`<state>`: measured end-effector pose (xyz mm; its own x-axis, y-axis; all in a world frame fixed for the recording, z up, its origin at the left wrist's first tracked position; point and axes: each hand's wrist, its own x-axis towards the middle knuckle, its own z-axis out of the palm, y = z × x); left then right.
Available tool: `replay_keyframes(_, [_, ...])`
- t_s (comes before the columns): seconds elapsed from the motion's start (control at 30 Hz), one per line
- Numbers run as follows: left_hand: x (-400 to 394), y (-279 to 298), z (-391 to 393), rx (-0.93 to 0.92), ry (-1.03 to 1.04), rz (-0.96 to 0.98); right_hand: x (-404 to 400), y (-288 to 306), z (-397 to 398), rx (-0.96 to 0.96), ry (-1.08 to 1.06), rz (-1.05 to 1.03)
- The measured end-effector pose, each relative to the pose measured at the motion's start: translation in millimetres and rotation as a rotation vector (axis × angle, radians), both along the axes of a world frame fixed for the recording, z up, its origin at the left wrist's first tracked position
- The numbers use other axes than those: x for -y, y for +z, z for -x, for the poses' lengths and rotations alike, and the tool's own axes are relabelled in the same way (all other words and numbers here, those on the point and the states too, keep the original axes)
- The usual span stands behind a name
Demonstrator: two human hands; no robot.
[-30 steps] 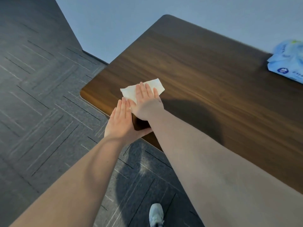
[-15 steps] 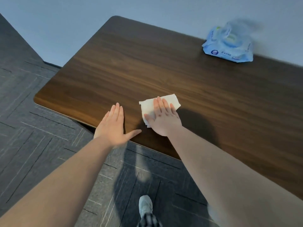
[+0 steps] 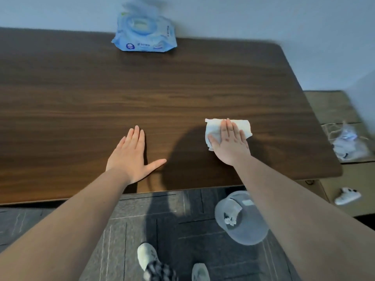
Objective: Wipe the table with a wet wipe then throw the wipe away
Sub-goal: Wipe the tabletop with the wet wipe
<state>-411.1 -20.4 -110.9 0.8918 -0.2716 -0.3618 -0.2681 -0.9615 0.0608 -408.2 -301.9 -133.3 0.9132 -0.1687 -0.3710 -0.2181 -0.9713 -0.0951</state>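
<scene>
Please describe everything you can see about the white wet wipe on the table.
The wet wipe is a white, thin, soft-looking sheet, crumpled and partly folded rather than spread out evenly. It lies flat on the dark wooden table, toward the right part and nearer the front edge. The right hand lies flat, palm down, on it and covers its middle, so only the left, top and right edges show. The left hand rests on the bare wood, apart from it.
</scene>
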Motion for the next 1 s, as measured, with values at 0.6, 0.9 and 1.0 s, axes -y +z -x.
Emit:
replay_keyframes(0.6, [46.1,-10.7,-2.6,-0.07,0.05,-0.044,122.1,1.9,35.6,-0.012,-0.386,0.035])
replay_keyframes(0.9, [-33.0,11.0,-1.7,-0.111,-0.028,0.049,-46.1,4.3,24.5,-0.01,-0.177,-0.004])
replay_keyframes(1.0, [-102.3,14.2,11.0,-0.103,0.05,0.006,-131.0,5.6,15.4,-0.019,-0.004,-0.044])
